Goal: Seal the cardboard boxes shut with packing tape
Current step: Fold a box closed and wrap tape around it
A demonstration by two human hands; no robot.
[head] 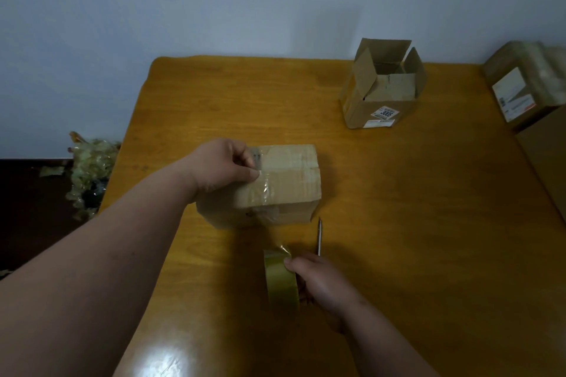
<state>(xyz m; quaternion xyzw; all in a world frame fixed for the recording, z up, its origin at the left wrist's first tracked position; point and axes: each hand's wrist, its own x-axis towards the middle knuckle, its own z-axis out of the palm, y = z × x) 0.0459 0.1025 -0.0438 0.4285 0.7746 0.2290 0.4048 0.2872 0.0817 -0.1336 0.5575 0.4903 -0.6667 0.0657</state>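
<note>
A closed cardboard box [288, 180] lies in the middle of the wooden table [398, 223]. My left hand [223, 167] rests on its top at the left end, thumb pressing a strip of clear tape [266, 190] that runs across the top and down the near side. From there the strip stretches to a yellowish tape roll [280, 280], which my right hand [321, 283] grips near the table's front. The same hand also holds a thin pointed tool [319, 236] that sticks up beside the box.
An open cardboard box [382, 92] with raised flaps stands at the back right. A taped, labelled box [523, 82] sits at the far right edge on a larger carton [545, 150]. Crumpled used tape [88, 168] lies on the floor left of the table.
</note>
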